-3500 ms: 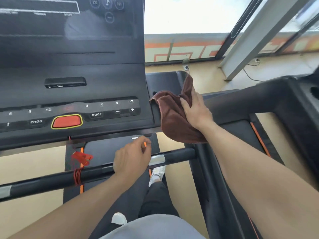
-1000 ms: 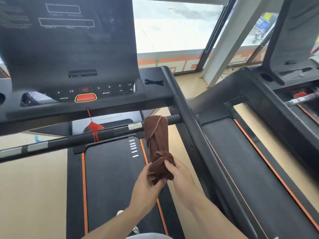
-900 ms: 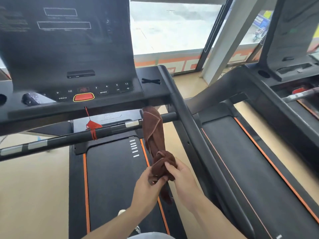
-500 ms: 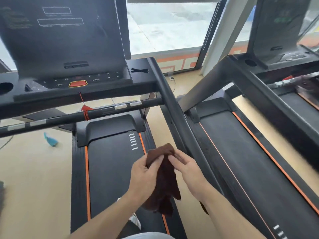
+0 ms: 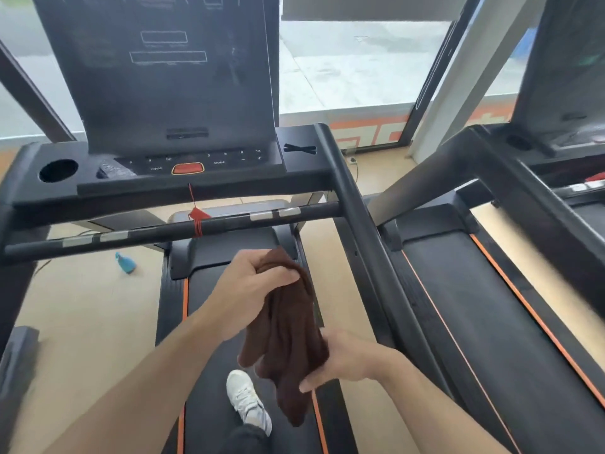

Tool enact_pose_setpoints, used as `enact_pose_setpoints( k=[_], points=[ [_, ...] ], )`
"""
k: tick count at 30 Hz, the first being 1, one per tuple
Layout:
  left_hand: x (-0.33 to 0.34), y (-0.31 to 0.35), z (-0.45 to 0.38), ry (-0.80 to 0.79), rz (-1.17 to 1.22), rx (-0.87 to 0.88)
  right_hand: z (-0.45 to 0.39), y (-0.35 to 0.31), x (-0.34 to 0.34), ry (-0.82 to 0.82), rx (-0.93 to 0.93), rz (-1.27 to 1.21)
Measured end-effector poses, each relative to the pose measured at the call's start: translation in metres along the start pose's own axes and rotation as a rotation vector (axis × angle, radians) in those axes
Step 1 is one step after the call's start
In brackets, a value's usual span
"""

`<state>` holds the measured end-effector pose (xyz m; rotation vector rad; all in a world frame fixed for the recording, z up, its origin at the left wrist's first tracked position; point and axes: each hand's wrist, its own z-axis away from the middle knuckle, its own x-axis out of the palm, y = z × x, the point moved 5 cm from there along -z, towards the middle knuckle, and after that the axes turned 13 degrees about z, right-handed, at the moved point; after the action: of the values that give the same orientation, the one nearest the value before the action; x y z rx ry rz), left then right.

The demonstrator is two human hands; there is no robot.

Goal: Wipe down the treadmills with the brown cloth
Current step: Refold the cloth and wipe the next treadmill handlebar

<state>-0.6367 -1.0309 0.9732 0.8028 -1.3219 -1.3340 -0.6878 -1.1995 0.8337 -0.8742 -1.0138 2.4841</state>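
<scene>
The brown cloth [image 5: 289, 326] hangs bunched in front of me, above the belt of the black treadmill [image 5: 209, 188] I stand on. My left hand [image 5: 252, 290] grips the cloth's top end in a fist. My right hand [image 5: 347, 358] holds the lower part from the right side, thumb and fingers around the folds. The cloth's tail dangles below my right hand. A second treadmill [image 5: 484, 322] stands to the right, with its console at the upper right edge.
A horizontal black handlebar [image 5: 170, 231] with a red safety cord [image 5: 196, 217] crosses ahead of my hands. A blue spray bottle [image 5: 126, 263] lies on the beige floor at the left. My white shoe [image 5: 247, 399] rests on the belt. Windows run along the back.
The cloth came off the console edge and the handlebar. Both hands drew it down and back toward me; my left hand moved to its top and my right slid to its lower part.
</scene>
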Motion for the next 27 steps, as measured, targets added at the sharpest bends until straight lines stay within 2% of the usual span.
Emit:
enact_pose_setpoints(
  k=[1,3,7,9,11,13,14,16,18,21,24,27],
  points=[
    [-0.01,0.006,-0.009,0.028,0.079,0.003,-0.011,0.004,-0.001,-0.017,0.04,0.085],
    [-0.03,0.015,-0.031,0.093,0.194,-0.016,-0.033,0.013,-0.007,0.03,0.121,0.07],
    [-0.076,0.016,-0.072,0.192,0.128,-0.063,-0.063,0.001,-0.048,0.381,0.281,-0.165],
    [-0.096,0.014,-0.086,0.213,0.051,-0.077,-0.068,-0.015,-0.078,0.645,0.323,-0.403],
    [-0.11,0.011,-0.095,0.206,-0.033,-0.082,-0.068,-0.033,-0.108,0.9,0.334,-0.792],
    [-0.112,0.004,-0.098,0.171,-0.034,-0.107,-0.065,-0.051,-0.135,1.081,0.248,-1.111],
    [-0.112,0.0,-0.101,0.143,-0.037,-0.114,-0.065,-0.058,-0.148,1.174,0.196,-1.172],
    [-0.107,-0.01,-0.107,0.065,-0.076,-0.122,-0.062,-0.069,-0.17,1.364,0.134,-1.1],
    [-0.095,-0.021,-0.11,-0.03,-0.084,-0.165,-0.063,-0.079,-0.187,1.502,0.134,-0.832],
    [-0.077,-0.036,-0.114,-0.155,-0.081,-0.213,-0.07,-0.087,-0.201,1.587,0.199,-0.52],
    [-0.071,-0.048,-0.12,-0.166,-0.097,-0.26,-0.089,-0.083,-0.21,1.509,0.242,-0.419],
    [-0.069,-0.055,-0.13,-0.146,-0.021,-0.325,-0.123,-0.079,-0.218,1.297,0.235,-0.295]
  ],
)
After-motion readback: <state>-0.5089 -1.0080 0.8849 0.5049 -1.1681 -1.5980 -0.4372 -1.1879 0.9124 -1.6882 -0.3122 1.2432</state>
